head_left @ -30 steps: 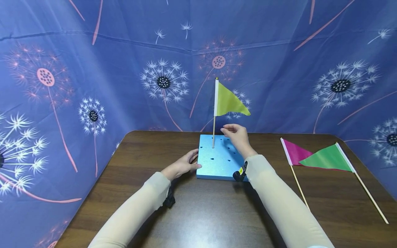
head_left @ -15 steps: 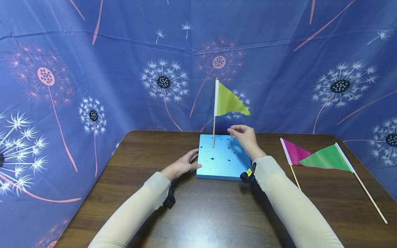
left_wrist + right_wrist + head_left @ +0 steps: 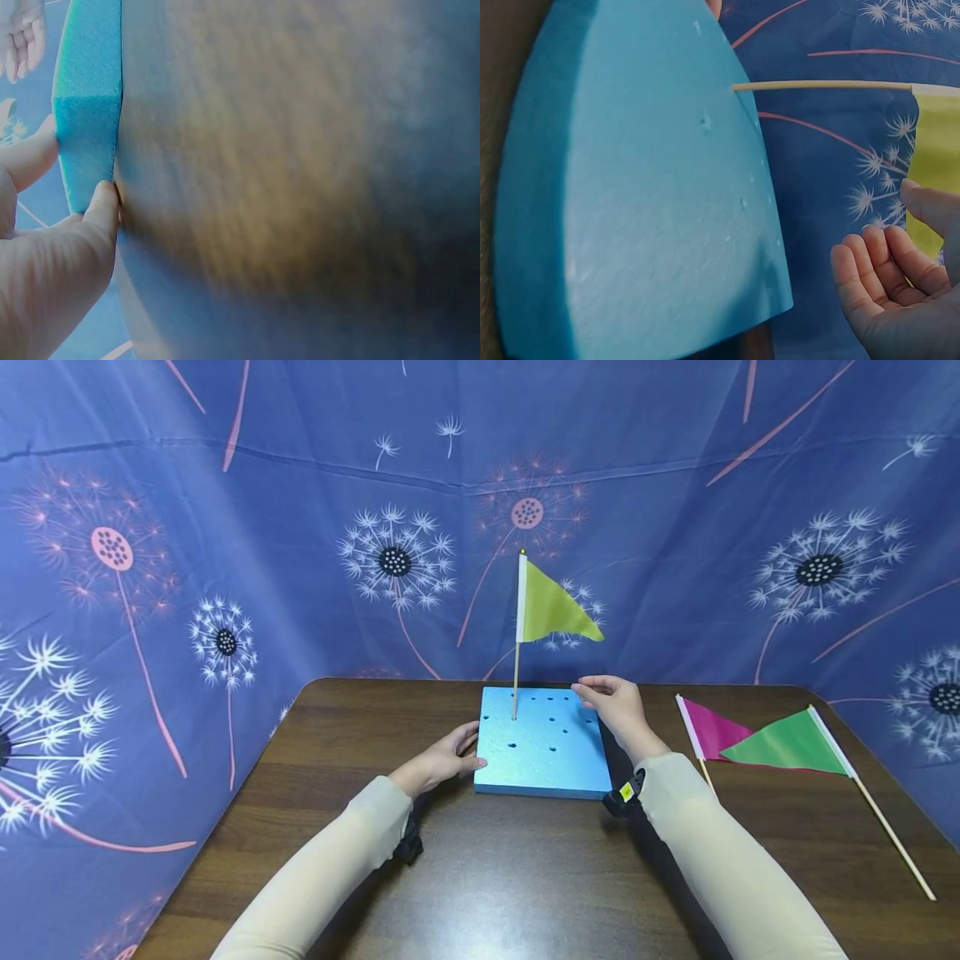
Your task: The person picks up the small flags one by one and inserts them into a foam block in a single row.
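A blue foam board (image 3: 540,760) with several small holes lies on the table. In it stands a yellow-green pennant flag (image 3: 551,606), its thin wooden stick upright in a hole toward the back left. My left hand (image 3: 442,758) rests against the board's left edge. In the left wrist view its thumb and a finger touch the board's edge (image 3: 88,142) close to the corner. My right hand (image 3: 615,708) hovers near the board's back right corner, fingers loosely curled and holding nothing. The right wrist view shows this hand (image 3: 900,292) palm up, apart from the flag's stick (image 3: 825,86).
A magenta pennant flag (image 3: 708,729) and a green pennant flag (image 3: 795,743) lie overlapping on the right of the brown wooden table (image 3: 480,877). My right forearm partly covers the magenta flag's stick. A blue dandelion-print cloth (image 3: 300,510) hangs behind the table.
My right hand has moved to the right and slightly downward, away from the upright flag toward the board's right side. The left hand, board and flag have stayed in place.
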Demonstrator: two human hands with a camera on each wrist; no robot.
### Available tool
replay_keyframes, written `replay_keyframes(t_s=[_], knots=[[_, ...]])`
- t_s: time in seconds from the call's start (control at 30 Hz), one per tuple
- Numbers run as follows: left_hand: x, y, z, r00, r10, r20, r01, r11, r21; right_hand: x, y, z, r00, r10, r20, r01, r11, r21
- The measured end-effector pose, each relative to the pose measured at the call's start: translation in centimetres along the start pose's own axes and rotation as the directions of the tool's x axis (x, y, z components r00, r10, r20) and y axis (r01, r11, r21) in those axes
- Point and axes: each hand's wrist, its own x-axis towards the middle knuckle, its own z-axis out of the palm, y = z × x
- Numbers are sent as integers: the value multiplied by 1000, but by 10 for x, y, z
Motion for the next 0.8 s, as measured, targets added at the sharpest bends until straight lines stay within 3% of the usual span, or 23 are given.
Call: replay_keyframes(t_s=[0.8], knots=[[-1, 2, 1, 1000, -17, -5, 17, 1000, 8, -7, 14, -36, 1000, 17, -15, -17, 999, -46]])
